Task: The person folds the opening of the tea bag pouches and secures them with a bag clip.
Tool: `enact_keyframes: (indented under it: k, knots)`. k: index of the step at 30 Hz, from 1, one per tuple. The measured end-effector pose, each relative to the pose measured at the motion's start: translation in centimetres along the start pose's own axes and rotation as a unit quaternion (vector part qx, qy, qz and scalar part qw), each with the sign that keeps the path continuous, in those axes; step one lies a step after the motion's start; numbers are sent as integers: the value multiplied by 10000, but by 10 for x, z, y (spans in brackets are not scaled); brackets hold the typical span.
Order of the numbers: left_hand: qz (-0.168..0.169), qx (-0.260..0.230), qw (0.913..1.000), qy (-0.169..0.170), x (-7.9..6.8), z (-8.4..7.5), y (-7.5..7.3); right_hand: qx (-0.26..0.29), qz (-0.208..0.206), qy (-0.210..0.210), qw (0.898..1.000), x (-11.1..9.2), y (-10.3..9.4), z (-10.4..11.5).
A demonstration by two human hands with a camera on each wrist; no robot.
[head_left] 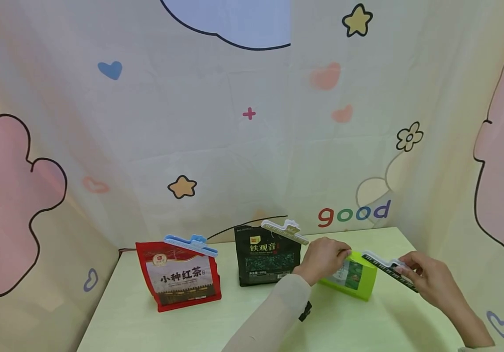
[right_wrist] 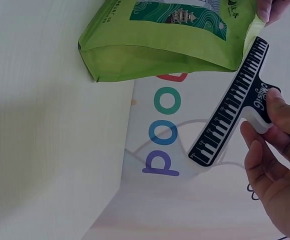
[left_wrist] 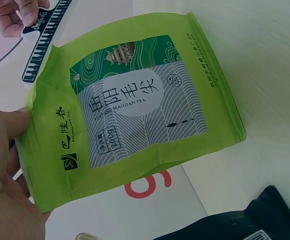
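Note:
My left hand (head_left: 326, 258) pinches the top edge of a light green tea bag (left_wrist: 135, 100), thumb on the printed face and fingers behind. The bag stands tilted on the table in the head view. In my right hand (head_left: 432, 278) a black-and-white piano-key bag clip (right_wrist: 230, 110) is held by its handle, between thumb and fingers. One end of the clip's long bar is close by the bag's top corner; whether they touch I cannot tell. The left palm is partly cut off in the left wrist view.
To the left stand a black tea bag (head_left: 263, 264) with a white clip (head_left: 285, 230) on its top and a red tea bag (head_left: 181, 274) with a blue clip (head_left: 192, 244). All are on the pale table (head_left: 146, 332), before a printed cloth (head_left: 217, 122).

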State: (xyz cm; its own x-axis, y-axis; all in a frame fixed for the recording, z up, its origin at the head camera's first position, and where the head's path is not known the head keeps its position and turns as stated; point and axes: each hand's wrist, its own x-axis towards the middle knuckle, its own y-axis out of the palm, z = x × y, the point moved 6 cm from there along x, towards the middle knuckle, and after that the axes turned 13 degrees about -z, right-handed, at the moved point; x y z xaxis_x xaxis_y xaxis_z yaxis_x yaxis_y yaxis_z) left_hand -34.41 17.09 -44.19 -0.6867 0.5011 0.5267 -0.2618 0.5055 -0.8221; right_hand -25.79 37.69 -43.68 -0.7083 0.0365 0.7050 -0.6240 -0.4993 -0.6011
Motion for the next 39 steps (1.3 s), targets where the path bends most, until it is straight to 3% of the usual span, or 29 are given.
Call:
enact_keyframes:
  k: [15, 28, 33, 39]
  knots:
    - [-35, -64, 9999, 101, 0, -1, 1, 315, 285, 93, 9991, 11, 9, 4]
    - [115, -362, 9991, 168, 1, -1, 3, 589, 281, -312, 9974, 14, 23, 5]
    - [243, -423, 9988, -5, 1, 3, 4, 493, 371, -267, 9977, 13, 28, 0]
    - [206, -505, 9983, -203, 0, 10, -3, 430, 665, 80, 9968, 12, 31, -2]
